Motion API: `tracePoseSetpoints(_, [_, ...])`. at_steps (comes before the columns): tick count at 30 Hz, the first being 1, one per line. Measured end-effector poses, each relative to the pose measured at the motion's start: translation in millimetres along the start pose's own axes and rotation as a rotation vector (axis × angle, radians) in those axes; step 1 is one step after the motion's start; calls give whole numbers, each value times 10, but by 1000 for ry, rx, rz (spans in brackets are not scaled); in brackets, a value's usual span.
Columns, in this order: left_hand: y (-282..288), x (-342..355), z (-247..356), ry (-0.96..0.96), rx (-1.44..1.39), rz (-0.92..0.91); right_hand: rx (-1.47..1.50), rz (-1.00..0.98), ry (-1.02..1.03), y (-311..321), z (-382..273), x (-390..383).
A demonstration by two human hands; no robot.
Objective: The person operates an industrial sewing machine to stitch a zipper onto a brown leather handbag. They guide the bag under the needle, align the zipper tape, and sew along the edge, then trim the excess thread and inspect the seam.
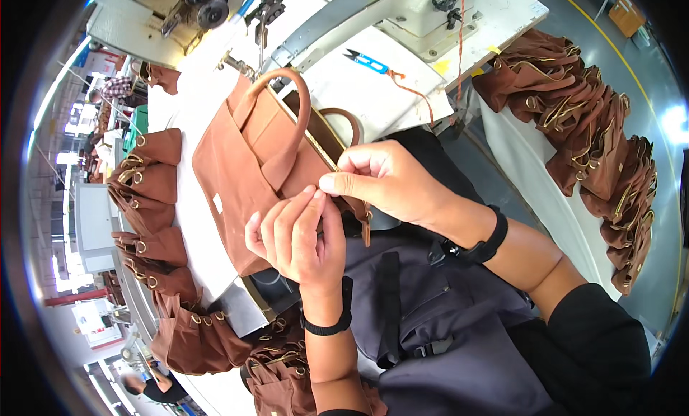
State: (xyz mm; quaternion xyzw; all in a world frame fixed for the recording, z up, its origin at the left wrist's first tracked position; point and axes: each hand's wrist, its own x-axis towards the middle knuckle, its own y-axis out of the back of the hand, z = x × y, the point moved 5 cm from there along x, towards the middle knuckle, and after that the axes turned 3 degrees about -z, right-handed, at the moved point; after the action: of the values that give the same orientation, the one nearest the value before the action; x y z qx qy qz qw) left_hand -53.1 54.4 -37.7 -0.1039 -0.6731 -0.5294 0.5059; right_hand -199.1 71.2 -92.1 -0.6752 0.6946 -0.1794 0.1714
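Observation:
A brown handbag (237, 172) lies tilted on the white sewing table before me, one rounded handle standing up and its gold zipper (323, 152) open along the top. At the near end of that zipper, my right hand (387, 179) pinches the bag's top edge between thumb and forefinger. My left hand (301, 237) is closed just below, its fingertips pressed together against the bag beside the right thumb. Whatever lies between the left fingertips is too small to make out. A brown strap end (366, 229) hangs under my right hand.
Blue thread snips (369, 62) with orange thread lie on a white sheet beyond the bag. A sewing machine (143, 21) stands at the far left. Brown bags (154, 201) line the left side; a heap of brown bag pieces (574, 115) hangs over a white-covered support at right.

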Motion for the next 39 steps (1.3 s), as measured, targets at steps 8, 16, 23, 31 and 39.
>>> tracePoseSetpoints(8, [-26,6,25,-21,20,-43,-4,-24,-7,5,51,48])
tracePoseSetpoints(16, [140,419,141,-80,-116,-348,49,-28,144,-23,176,98])
tracePoseSetpoints(23, [-113,1128,146,-492,184,-608,263,40,173,-112,214,82])
tracePoseSetpoints(31, [552,1011,-394,-281,601,-539,416,61,143,-281,253,123])
tracePoseSetpoints(39, [95,501,-228,16,246,-770,418,84,106,-197,193,100])
